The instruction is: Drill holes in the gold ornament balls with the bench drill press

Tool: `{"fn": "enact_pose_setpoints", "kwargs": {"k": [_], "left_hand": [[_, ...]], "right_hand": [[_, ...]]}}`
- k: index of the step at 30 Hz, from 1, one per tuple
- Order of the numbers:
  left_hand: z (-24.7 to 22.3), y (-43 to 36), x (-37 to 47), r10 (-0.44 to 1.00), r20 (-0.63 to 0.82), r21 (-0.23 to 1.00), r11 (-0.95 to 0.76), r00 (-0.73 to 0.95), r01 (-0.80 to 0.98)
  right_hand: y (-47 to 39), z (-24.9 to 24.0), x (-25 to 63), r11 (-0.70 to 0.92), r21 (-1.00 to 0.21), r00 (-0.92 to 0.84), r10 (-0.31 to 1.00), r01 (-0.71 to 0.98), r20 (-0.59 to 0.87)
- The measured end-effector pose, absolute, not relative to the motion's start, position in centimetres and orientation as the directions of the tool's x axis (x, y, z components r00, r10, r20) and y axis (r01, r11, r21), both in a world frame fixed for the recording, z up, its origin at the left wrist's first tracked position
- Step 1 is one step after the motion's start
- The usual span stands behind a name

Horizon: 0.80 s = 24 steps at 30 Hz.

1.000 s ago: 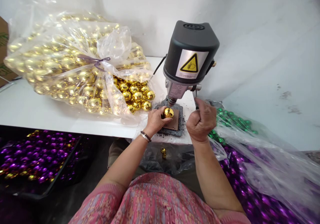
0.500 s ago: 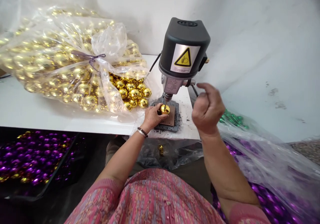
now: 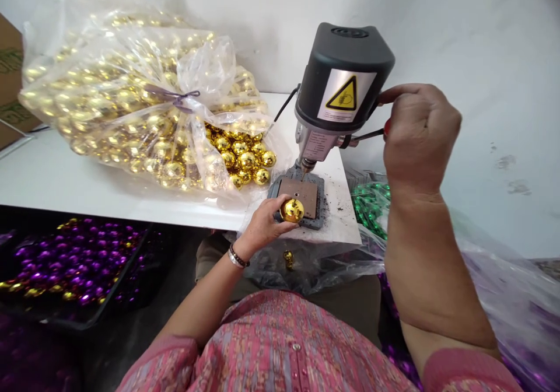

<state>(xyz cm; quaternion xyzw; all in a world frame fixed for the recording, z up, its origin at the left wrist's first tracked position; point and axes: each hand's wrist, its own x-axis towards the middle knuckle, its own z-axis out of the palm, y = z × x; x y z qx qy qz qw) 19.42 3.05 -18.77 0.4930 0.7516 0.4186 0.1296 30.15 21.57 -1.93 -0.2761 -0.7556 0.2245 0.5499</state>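
Note:
My left hand (image 3: pixel 262 224) pinches a shiny gold bauble (image 3: pixel 292 210) between thumb and fingers. The bauble is over the front of the drill press base (image 3: pixel 318 220), nearer me than the drill bit (image 3: pixel 303 174). A small hole shows in the brown plate (image 3: pixel 306 191) under the bit. My right hand (image 3: pixel 422 138) is curled round the red-knobbed end of the lever (image 3: pixel 370 135), its index finger reaching to the side of the black drill press head (image 3: pixel 350 59). That fingertip is partly hidden behind the head.
A tied clear bag (image 3: pixel 109 106) of gold baubles lies on the white table (image 3: pixel 44 182), with loose gold baubles (image 3: pixel 247 160) at its opening. Purple baubles (image 3: pixel 79 258) fill a dark crate below left. Green baubles (image 3: pixel 371 202) and plastic sheeting (image 3: pixel 481 287) are at right.
My left hand has drawn the bauble from under the bit toward me, uncovering the plate. My right hand has moved up and right along with the lever end. The view has shifted slightly.

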Motion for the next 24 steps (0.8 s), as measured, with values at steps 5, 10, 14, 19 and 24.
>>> {"fn": "enact_pose_setpoints", "kwargs": {"k": [5, 10, 14, 19, 24], "left_hand": [[-19.0, 0.6, 19.4, 0.897, 0.186, 0.767, 0.123, -0.401, 0.629], [-19.5, 0.8, 17.1, 0.805, 0.144, 0.797, 0.251, -0.576, 0.550], [-19.7, 3.6, 13.8, 0.591, 0.176, 0.718, 0.470, -0.787, 0.513], [-19.1, 6.6, 12.1, 0.698, 0.173, 0.411, 0.591, -0.695, 0.695], [-18.4, 7.8, 12.3, 0.735, 0.090, 0.152, 0.657, -0.672, 0.739]], "right_hand": [[21.6, -2.0, 30.2, 0.756, -0.633, -0.223, 0.654, 0.165, 0.723], [21.3, -2.1, 30.3, 0.767, -0.619, -0.230, 0.641, 0.167, 0.732], [21.1, -2.0, 30.3, 0.771, -0.612, -0.227, 0.637, 0.177, 0.737], [21.0, -2.0, 30.5, 0.760, -0.622, -0.238, 0.649, 0.185, 0.722], [20.6, -2.0, 30.7, 0.753, -0.636, -0.236, 0.657, 0.167, 0.716]]}}
